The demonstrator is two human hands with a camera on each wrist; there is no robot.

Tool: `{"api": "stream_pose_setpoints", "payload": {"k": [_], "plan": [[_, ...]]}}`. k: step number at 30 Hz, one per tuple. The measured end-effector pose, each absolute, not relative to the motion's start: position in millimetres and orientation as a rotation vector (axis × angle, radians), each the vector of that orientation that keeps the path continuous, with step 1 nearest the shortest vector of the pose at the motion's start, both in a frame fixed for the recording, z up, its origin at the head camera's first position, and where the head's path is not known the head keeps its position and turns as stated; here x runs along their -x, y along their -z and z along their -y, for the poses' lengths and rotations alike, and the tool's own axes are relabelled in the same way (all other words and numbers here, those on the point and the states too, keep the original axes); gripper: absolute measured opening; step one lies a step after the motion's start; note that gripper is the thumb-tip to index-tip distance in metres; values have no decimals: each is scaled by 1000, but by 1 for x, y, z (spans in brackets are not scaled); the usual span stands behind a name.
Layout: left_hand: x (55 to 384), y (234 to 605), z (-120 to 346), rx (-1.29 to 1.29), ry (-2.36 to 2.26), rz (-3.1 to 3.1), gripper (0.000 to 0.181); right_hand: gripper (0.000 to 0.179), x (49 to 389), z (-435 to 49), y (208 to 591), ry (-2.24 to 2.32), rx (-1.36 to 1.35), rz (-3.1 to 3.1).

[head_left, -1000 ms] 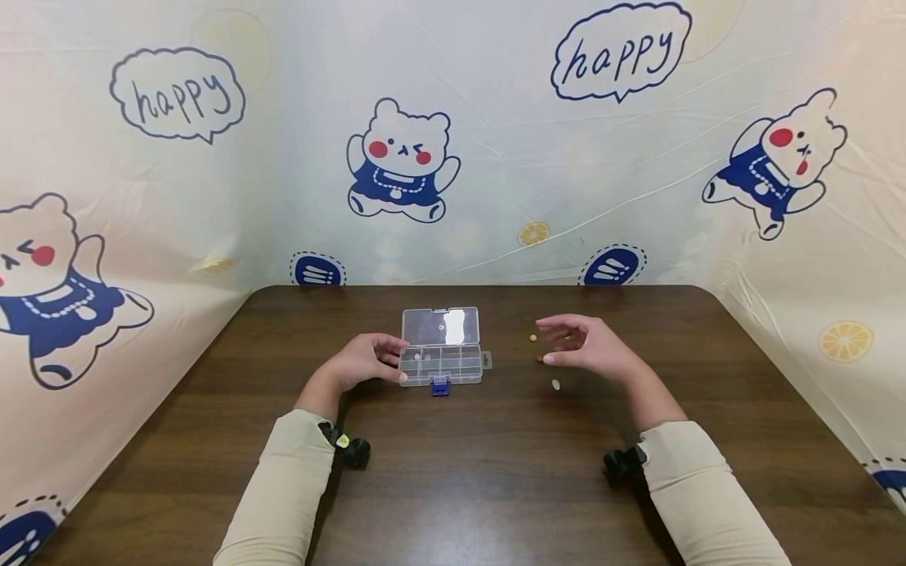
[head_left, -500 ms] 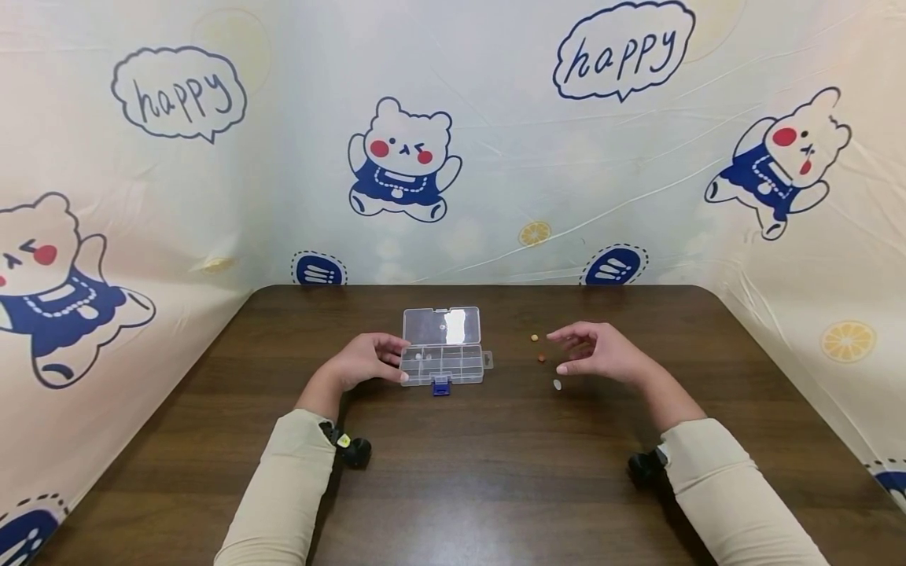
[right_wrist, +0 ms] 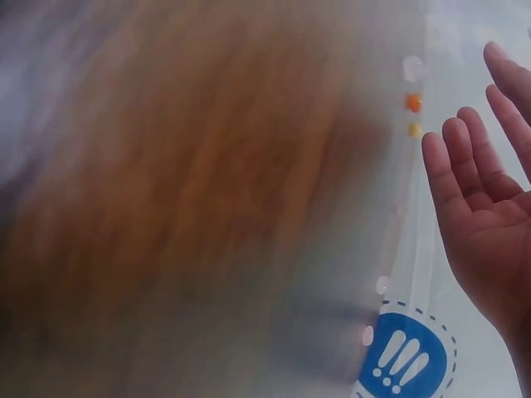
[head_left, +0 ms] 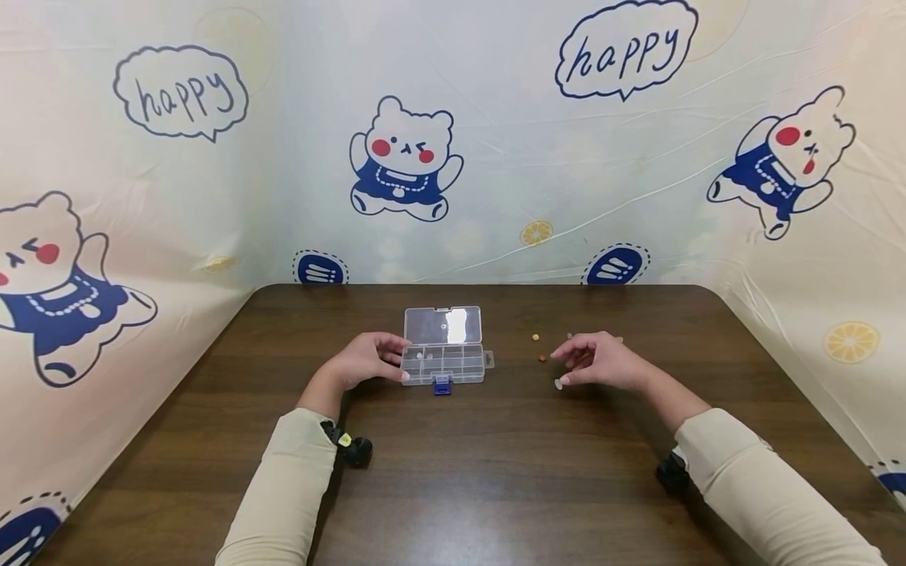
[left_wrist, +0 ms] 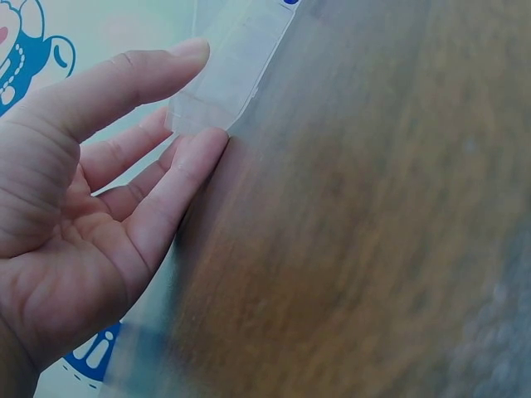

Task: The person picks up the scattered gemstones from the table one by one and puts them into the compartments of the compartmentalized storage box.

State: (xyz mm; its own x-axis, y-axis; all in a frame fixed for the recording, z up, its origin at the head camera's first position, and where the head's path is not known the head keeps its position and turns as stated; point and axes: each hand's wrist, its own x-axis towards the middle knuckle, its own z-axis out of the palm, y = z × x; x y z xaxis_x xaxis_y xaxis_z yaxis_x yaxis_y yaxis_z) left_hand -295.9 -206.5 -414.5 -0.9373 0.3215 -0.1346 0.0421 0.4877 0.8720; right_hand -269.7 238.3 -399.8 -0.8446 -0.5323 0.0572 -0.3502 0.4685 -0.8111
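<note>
A clear plastic compartment box (head_left: 463,363) lies on the table with its lid (head_left: 425,326) raised at the back and a blue latch (head_left: 442,387) in front. Small whitish pieces (head_left: 420,356) sit in its left part. My left hand (head_left: 361,359) holds the box's left end between thumb and fingers. To the right lie a yellow piece (head_left: 535,337), an orange-brown piece (head_left: 543,358) and a small white oval piece (head_left: 558,384). My right hand (head_left: 602,360) is over them, thumb tip at the white piece, fingers apart and loosely bent; whether they touch cannot be seen.
Behind the right hand two more small pale pieces (head_left: 620,339) partly show. A brown wooden table (head_left: 453,472) stretches in front. Patterned cloth (head_left: 495,157) surrounds its back and sides. A hanging tab (head_left: 489,359) sticks out from the box's right end.
My right hand has moved right and toward me, from the orange-brown piece to the white one, and come lower. The left hand stays at the box.
</note>
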Motion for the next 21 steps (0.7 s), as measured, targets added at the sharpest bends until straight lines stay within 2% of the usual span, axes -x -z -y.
{"api": "stream_pose_setpoints", "payload": {"k": [10, 21], "plan": [[296, 415, 208, -309, -1431, -2450, 64, 35, 274, -240, 407, 1250, 927, -2463], [296, 415, 207, -307, -1439, -2449, 64, 34, 281, -238, 409, 1149, 893, -2452]]}}
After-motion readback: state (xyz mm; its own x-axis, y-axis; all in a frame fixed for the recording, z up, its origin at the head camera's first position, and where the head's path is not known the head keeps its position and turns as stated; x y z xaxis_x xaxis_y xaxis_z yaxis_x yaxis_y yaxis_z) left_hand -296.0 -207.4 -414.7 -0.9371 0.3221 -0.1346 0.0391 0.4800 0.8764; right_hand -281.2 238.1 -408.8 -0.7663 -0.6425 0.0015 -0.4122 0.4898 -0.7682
